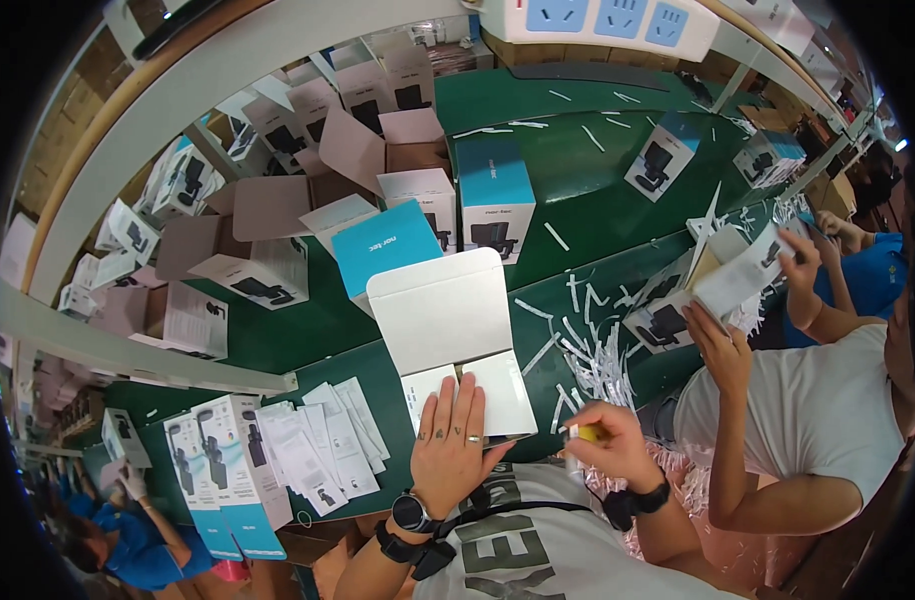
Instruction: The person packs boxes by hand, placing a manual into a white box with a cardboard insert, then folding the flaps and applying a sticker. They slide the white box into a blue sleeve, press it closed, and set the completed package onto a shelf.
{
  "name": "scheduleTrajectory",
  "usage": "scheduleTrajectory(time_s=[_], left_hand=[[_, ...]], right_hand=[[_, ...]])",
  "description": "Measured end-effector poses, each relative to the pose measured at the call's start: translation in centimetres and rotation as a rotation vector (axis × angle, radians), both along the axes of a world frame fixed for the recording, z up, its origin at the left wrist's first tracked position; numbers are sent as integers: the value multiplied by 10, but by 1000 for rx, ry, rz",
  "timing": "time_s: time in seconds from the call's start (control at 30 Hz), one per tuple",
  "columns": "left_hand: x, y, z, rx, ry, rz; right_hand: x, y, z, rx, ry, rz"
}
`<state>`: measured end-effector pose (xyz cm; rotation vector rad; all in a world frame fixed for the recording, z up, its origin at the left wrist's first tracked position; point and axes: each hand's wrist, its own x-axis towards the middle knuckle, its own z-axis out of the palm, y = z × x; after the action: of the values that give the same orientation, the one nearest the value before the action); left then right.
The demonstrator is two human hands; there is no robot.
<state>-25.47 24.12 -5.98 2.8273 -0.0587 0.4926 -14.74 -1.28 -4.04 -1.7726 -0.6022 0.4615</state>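
In front of me stands a cardboard box with a white inside [441,320]. Its tall lid flap is raised at the far side, and its two smaller flaps are folded inward. My left hand [450,440] lies flat on those flaps, fingers stretched out over the seam between them. To the right of the box, my right hand [620,447] is closed around a small yellow object [584,433] with a pale part below it. Blur and my fingers hide what kind of thing it is. Just beyond the lid flap is a blue-topped box [386,245].
Open boxes [263,270] crowd the left and back of the green table [568,165]. Leaflets [328,440] and upright cartons [223,460] lie at left. White paper strips [598,365] pile at right, beside a co-worker's hands [723,345] on another box. A power strip [598,20] hangs above.
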Motion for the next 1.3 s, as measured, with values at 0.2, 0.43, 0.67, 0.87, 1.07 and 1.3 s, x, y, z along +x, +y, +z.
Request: scheduleTrajectory(time_s=[0.2, 0.43, 0.67, 0.87, 1.07, 1.3], left_hand=[[5, -1, 0, 5, -53, -18], [-4, -4, 4, 108, 91, -64], [-12, -6, -9, 53, 46, -77], [-20, 7, -17, 9, 26, -107], [-38, 21, -20, -72, 145, -90], [-35, 33, -3, 113, 75, -107]], right_hand=[[23, -45, -18, -840, -454, 156], [34, 121, 31, -44, -693, 76], [40, 187, 1, -17, -853, 179], [31, 196, -12, -14, -717, 283], [10, 213, 7, -64, -682, 349], [40, 139, 43, 38, -582, -164]])
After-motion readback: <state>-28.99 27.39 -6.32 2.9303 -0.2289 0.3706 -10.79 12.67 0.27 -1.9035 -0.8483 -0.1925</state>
